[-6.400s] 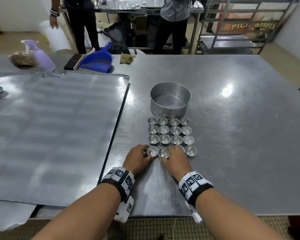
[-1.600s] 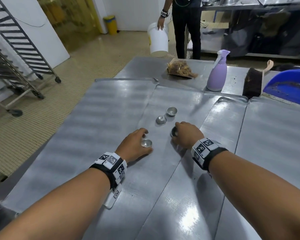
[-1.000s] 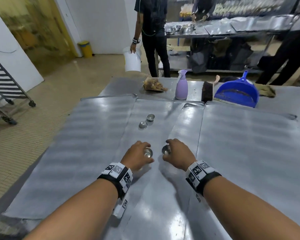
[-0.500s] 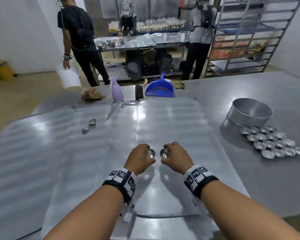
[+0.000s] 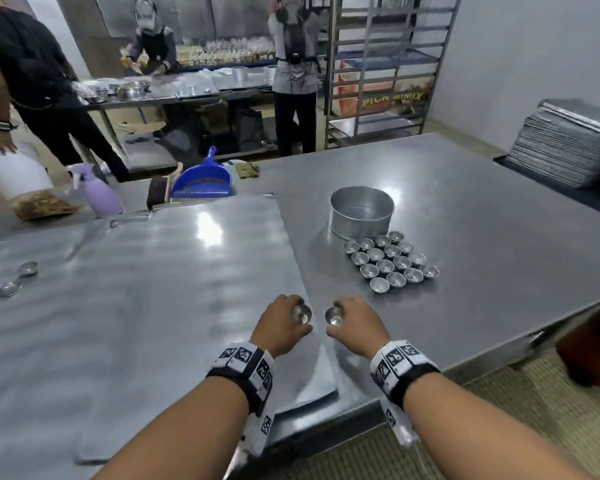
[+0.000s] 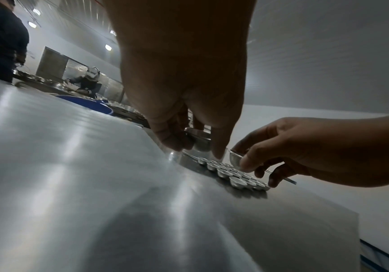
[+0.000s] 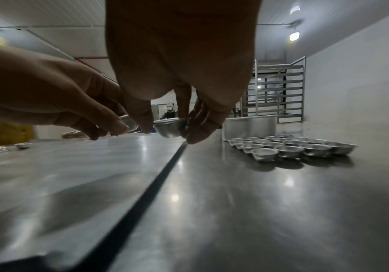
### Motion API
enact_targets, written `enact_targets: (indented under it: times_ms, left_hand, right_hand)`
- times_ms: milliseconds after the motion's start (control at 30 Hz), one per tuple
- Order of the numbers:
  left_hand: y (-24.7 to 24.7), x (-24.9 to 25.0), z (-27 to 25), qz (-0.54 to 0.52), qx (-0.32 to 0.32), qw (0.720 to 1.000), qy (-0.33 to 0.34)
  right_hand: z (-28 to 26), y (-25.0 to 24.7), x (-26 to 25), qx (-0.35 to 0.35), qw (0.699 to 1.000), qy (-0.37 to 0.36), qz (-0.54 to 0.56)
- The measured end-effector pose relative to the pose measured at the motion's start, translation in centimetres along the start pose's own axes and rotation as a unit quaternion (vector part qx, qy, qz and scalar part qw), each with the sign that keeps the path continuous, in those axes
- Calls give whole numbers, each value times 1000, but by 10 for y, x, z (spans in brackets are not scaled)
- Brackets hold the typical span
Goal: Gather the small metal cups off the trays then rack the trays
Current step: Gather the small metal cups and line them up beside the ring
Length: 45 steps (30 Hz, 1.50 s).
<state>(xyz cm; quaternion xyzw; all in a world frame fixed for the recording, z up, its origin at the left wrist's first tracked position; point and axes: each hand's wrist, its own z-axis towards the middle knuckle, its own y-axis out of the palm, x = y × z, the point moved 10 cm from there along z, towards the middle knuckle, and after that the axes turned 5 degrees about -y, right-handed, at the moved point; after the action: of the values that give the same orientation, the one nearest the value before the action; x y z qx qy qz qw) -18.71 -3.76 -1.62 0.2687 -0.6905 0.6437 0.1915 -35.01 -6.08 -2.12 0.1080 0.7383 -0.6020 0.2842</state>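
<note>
while both hands hang just above the table edge, each one carries a small metal cup. the left hand (image 5: 284, 323) has its thumb and fingers curled around the left cup (image 5: 302, 314), pinching it by the rim over the right edge of the near tray (image 5: 187, 271). the right hand (image 5: 355, 322) pinches the right cup (image 5: 334, 315) the same way, fingertips (image 7: 195, 132) clamped on its wall, above the bare steel table (image 5: 465, 220) just past the tray's edge. both cups sit open side up, close together but not touching. well to the right and further in, the gathered cups (image 5: 392, 261) stand in neat rows on the table, touching one another, right beside a round metal tin (image 5: 362, 213). two more loose cups (image 5: 16, 278) lie far left on another tray, one of them upside down. behind the trays sit a blue dustpan (image 5: 203, 180) and a lilac spray bottle (image 5: 97, 192).
</note>
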Motion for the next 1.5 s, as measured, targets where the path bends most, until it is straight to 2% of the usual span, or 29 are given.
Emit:
enact_targets:
  times_ms: [233,533,833,1133,1300,1500]
  left_hand:
    - [74,65,21,1,-41,999,18]
    - [144,92,68,41,-130,991,13]
    - [208,142,102,23,-172,982,72]
    - [226,173,131,9,-129,989,76]
    - [228,182,141,-11,-79,996,31]
    - [223,186,137,-52,-9,997,-53]
  right_hand:
    - [-1,-38,93,11,999,36,8]
    - [9,-48,164,-12,995,96,16]
    - [10,-76,231,-9,985,171,4]
    - [45,-93,263,-31,991,130,-6]
    - [72,-109,275,-47,996,72,-14]
    - [92,-118,292,-52,998,21,13]
